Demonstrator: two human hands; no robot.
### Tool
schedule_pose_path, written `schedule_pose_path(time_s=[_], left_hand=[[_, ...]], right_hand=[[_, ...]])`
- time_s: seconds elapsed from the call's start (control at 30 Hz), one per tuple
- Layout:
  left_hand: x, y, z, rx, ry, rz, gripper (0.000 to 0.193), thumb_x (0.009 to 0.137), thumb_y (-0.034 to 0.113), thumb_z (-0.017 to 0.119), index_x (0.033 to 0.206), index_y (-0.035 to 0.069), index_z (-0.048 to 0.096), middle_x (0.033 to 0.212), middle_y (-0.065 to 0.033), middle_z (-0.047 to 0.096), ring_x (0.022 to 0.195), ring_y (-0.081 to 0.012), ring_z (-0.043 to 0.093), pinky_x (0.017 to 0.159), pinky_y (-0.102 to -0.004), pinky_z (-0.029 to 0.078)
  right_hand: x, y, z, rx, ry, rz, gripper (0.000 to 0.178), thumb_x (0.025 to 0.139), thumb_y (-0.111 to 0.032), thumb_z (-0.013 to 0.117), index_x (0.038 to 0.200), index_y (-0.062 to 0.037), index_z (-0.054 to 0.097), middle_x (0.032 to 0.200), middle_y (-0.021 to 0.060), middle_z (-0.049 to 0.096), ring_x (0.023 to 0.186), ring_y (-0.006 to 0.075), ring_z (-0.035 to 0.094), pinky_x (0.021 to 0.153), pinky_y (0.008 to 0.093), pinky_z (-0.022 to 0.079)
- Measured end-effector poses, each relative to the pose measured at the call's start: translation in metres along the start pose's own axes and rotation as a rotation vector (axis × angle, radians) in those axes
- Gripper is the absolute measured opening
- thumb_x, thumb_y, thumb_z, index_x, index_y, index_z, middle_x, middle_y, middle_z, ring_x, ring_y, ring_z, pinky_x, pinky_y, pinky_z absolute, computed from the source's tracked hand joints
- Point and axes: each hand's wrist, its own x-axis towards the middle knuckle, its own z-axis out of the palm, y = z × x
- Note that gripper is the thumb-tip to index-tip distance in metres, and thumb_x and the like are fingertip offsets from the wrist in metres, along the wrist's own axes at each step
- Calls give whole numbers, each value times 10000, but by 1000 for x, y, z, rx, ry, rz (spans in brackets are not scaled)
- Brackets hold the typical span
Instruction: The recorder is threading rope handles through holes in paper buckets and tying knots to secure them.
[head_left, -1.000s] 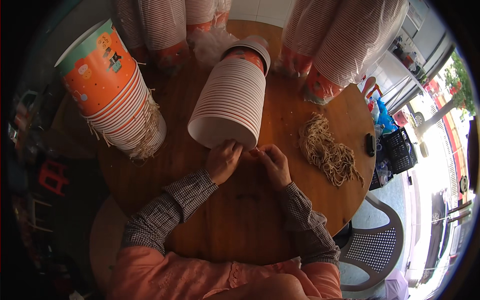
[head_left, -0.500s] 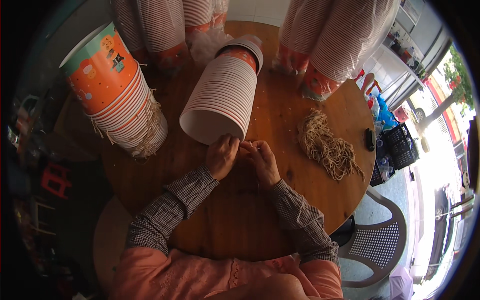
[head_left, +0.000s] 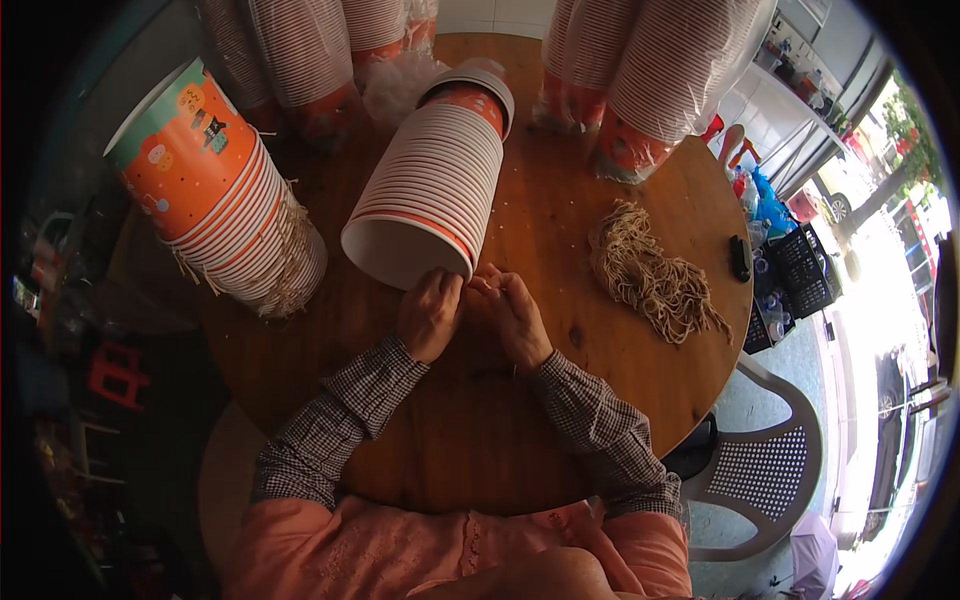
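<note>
A long stack of paper buckets (head_left: 425,190) lies on its side on the round wooden table, open mouth toward me. An orange band shows behind the rim of the nearest bucket. My left hand (head_left: 432,314) is closed on the lower right of that rim, its fingertips partly hidden. Just to its right, my right hand (head_left: 512,314) has thumb and fingers pinched together close to the rim; whatever lies between them is too small to make out. A loose bundle of tan strings (head_left: 655,272) rests farther right. At the left leans another bucket stack (head_left: 220,190), orange and green, with strings hanging along its side.
Plastic-wrapped bucket stacks (head_left: 305,60) stand at the back left, and more wrapped stacks (head_left: 665,80) at the back right. A small black object (head_left: 739,258) sits by the table's right edge. Beyond are a grey chair (head_left: 765,470) and black crates (head_left: 800,272).
The nearest bucket has slid slightly out of the lying stack toward me, baring an orange band. Both hands stay at its rim. The whole view has shifted a little.
</note>
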Motion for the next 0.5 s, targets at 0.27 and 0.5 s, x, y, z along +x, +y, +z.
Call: schedule_pose_path(time_s=[0.27, 0.5], left_hand=[[-6, 18, 9, -127, 32, -8, 202, 745, -24, 654, 913, 36, 559, 853, -127, 570, 779, -316, 602, 664, -400, 505], [-2, -23, -27, -172, 428, -52, 203, 811, -5, 632, 999, 17, 559, 935, -129, 581, 879, -290, 581, 756, -378, 478]], right_hand=[[7, -7, -7, 27, 98, 70, 89, 1007, -81, 423, 1046, -23, 479, 1190, 106, 583, 1178, 138, 481, 1024, 280, 355], [4, -22, -20, 60, 40, 175, 86, 1021, -185, 440, 1026, -102, 465, 1180, 54, 588, 1120, 96, 492, 947, 241, 378]])
